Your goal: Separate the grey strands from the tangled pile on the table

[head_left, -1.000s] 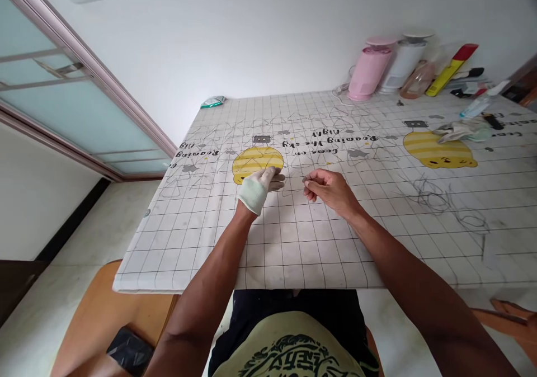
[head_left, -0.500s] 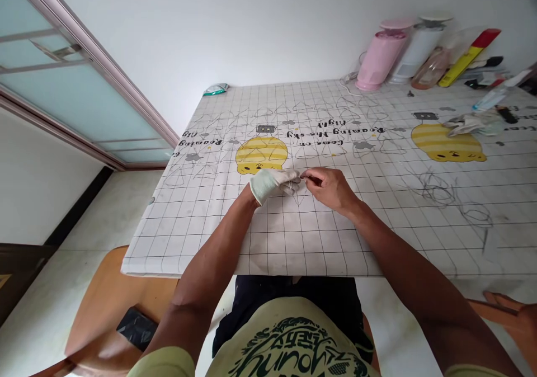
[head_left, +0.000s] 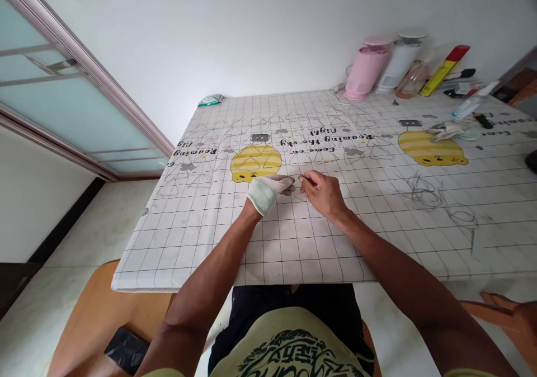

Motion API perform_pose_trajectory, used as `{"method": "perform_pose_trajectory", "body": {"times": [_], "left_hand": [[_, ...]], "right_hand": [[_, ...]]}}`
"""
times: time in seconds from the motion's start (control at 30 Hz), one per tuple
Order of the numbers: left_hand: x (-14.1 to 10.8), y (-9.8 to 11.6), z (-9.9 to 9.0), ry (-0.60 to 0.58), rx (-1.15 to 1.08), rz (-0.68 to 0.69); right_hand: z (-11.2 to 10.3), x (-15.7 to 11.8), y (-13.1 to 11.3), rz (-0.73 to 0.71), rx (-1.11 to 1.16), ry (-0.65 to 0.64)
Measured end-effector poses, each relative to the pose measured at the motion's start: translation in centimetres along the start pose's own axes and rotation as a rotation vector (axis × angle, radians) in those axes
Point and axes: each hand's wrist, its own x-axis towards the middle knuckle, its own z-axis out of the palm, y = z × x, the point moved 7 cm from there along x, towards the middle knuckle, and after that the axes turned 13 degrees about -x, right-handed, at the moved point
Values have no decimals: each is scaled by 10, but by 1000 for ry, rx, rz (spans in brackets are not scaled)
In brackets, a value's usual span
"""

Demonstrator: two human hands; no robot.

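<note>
Centrally, in the head view, the right hand point(head_left: 323, 194) has its thumb and fingertips together on a thin dark wire point(head_left: 304, 177), above the near part of the checked worktop point(head_left: 188, 254). The wire's long axis seems to run roughly left to right, its visible end pointing toward the gloved left hand point(head_left: 272, 189), just beside it. Whether the left hand's fingertips are closed on anything, I cannot tell. Bent wire pieces point(head_left: 170, 185) lie beyond; a loose wire tangle point(head_left: 424, 193) lies to the right.
</note>
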Motion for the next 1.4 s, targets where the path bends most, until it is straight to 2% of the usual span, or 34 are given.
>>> {"method": "perform_pose_trajectory", "body": {"times": [0.17, 0.43, 0.63, 0.77, 0.87, 0.93, 1.03, 1.17, 1.27, 1.4], "left_hand": [[-2, 2, 3, 43, 95, 24], [-1, -3, 11, 0, 183, 57], [-2, -4, 25, -31, 212, 42], [-4, 2, 24, 23, 192, 48], [-3, -2, 18, 40, 66, 15], [0, -7, 16, 5, -112, -22], [2, -14, 18, -108, -389, -80], [3, -18, 25, -261, -626, -139], [1, -18, 32, -359, -724, -182], [-4, -16, 37, -449, -727, -201]], "right_hand": [[2, -1, -1, 21, -29, 17], [4, 2, 7, 76, -121, 52], [3, 7, 7, 67, -127, 112], [2, 9, 6, 24, -108, 169], [1, 8, 5, -21, -107, 206], [0, 7, 5, -60, -119, 227], [-2, 5, 2, -135, -151, 264], [-8, 1, -5, -230, -237, 353], [-9, -1, -8, -281, -261, 378], [-11, -2, -11, -343, -210, 376]]}}
